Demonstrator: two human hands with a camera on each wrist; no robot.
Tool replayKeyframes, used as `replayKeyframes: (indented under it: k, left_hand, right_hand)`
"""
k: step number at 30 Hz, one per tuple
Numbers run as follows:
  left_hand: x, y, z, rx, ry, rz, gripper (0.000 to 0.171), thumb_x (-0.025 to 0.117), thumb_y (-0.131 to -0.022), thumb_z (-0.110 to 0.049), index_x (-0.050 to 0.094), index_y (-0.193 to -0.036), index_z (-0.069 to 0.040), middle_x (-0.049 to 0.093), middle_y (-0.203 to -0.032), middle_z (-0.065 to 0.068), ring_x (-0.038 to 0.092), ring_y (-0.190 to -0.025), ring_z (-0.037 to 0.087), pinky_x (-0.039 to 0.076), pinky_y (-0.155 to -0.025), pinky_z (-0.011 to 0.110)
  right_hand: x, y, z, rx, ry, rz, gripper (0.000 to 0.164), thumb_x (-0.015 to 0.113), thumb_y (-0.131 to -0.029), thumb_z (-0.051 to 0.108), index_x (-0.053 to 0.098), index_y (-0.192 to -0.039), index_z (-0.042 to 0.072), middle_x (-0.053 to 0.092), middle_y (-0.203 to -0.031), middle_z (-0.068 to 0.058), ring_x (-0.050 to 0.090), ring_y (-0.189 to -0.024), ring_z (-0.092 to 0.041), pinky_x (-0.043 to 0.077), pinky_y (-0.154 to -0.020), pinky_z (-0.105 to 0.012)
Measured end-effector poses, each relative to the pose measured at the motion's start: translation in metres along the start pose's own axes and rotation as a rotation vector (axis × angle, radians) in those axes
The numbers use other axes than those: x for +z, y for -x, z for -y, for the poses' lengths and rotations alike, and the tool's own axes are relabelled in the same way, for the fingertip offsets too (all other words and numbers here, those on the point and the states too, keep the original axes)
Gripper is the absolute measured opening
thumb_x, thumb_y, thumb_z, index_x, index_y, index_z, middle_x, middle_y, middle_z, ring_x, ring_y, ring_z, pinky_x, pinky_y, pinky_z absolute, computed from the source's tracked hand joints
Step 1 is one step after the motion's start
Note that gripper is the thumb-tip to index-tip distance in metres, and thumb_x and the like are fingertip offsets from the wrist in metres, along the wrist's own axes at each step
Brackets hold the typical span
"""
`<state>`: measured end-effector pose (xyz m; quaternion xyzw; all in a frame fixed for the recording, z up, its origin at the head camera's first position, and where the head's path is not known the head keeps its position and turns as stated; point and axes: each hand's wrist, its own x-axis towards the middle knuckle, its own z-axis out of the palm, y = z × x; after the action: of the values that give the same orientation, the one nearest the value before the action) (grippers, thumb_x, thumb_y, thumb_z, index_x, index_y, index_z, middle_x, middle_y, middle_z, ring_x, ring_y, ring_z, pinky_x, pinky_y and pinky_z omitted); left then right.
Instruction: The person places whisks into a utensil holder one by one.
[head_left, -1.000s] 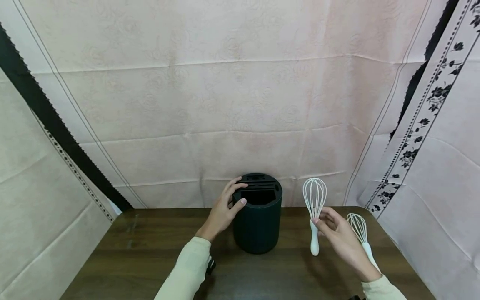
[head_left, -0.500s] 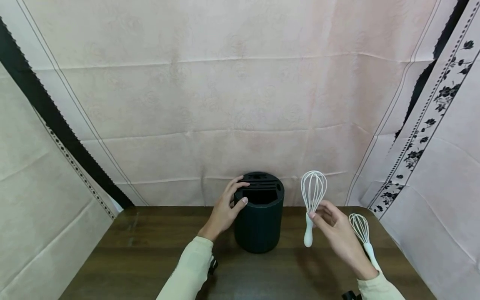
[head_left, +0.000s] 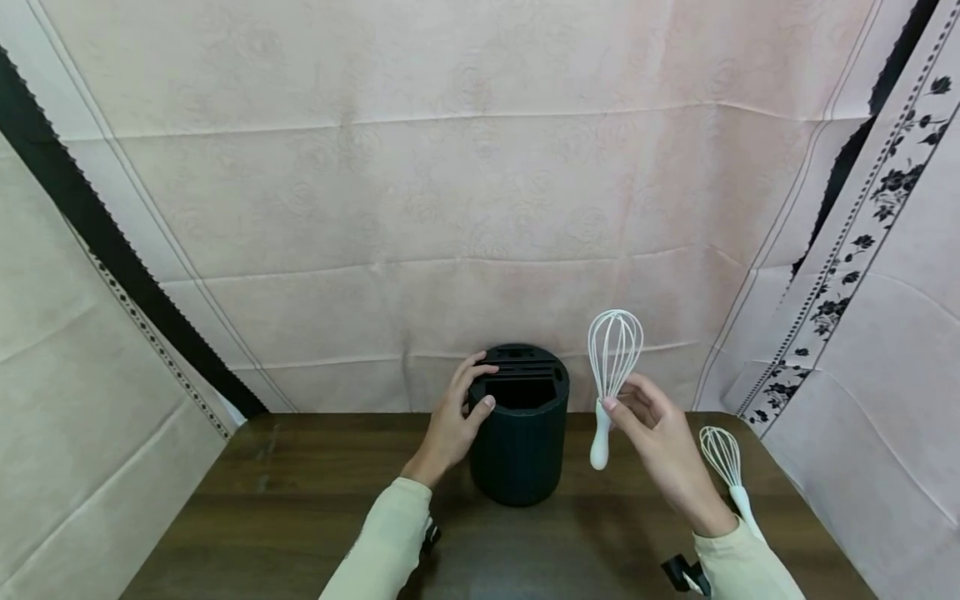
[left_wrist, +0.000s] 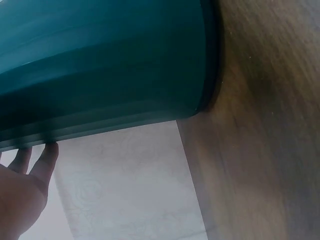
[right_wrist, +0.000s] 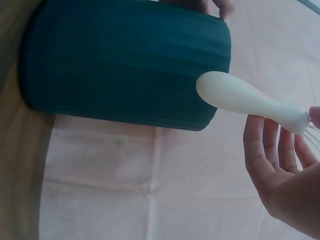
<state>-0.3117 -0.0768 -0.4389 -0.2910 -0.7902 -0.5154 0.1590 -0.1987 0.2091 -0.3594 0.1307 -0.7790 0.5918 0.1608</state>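
A dark green utensil holder [head_left: 516, 454] stands upright on the wooden table, its top split into a large opening and narrow slots. My left hand [head_left: 450, 425] grips its upper left side, thumb at the front of the rim and fingers at the back; in the left wrist view fingertips [left_wrist: 46, 160] touch its wall. To the right of the holder, my right hand [head_left: 660, 442] pinches a white whisk [head_left: 602, 433] where handle meets wires. The whisk is raised, wires up and handle end down. In the right wrist view its handle [right_wrist: 240, 95] overlaps the holder.
A second white whisk [head_left: 738, 500] lies at the table's right, partly behind my right forearm. Pale cloth [head_left: 450, 208] hangs right behind the table's back edge and along both sides. The brown wooden table [head_left: 300, 500] extends left of the holder.
My right hand has lifted the whisk higher and brought it left, closer to the holder. The left hand has kept its grip on the holder.
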Motion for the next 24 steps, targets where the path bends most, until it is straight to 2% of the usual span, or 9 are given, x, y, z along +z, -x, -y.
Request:
replayKeyframes:
  k: [5,11,18,24]
  left_hand:
    - [0.000,0.002,0.002,0.008,-0.004,-0.011,0.040,0.055,-0.111,-0.034,0.051,-0.151,-0.034,0.028,-0.172,0.002,0.033,-0.154,0.031,0.044,-0.103,0.076]
    - [0.002,0.001,0.001,0.004,-0.007,-0.004,0.040,0.055,-0.111,-0.036,0.051,-0.151,-0.036,0.028,-0.172,0.000,0.033,-0.154,0.030,0.043,-0.103,0.076]
    - [0.002,-0.001,-0.001,0.012,-0.001,-0.011,0.039,0.055,-0.110,-0.036,0.052,-0.150,-0.035,0.029,-0.171,-0.005,0.036,-0.152,0.028,0.046,-0.104,0.070]
    - [0.001,0.000,0.000,0.009,-0.012,-0.014,0.039,0.055,-0.110,-0.035,0.052,-0.149,-0.033,0.029,-0.171,-0.005,0.037,-0.152,0.027,0.047,-0.104,0.068]
  right_hand:
    - [0.004,-0.005,0.007,-0.016,-0.040,-0.013,0.038,0.063,-0.109,0.022,0.056,-0.139,0.001,0.064,-0.125,-0.017,0.068,-0.108,-0.011,0.058,-0.088,-0.027]
    - [0.009,-0.008,0.015,-0.040,-0.071,-0.023,0.039,0.064,-0.108,0.019,0.056,-0.140,0.000,0.065,-0.122,-0.013,0.068,-0.106,-0.014,0.058,-0.087,-0.026]
    - [0.016,-0.018,0.025,-0.095,-0.128,-0.004,0.034,0.065,-0.106,0.015,0.059,-0.137,0.002,0.065,-0.118,-0.012,0.069,-0.105,-0.016,0.060,-0.087,-0.028]
    - [0.023,-0.028,0.033,-0.128,-0.159,0.014,0.035,0.068,-0.105,0.011,0.058,-0.136,-0.001,0.067,-0.115,-0.011,0.069,-0.100,-0.015,0.060,-0.084,-0.029]
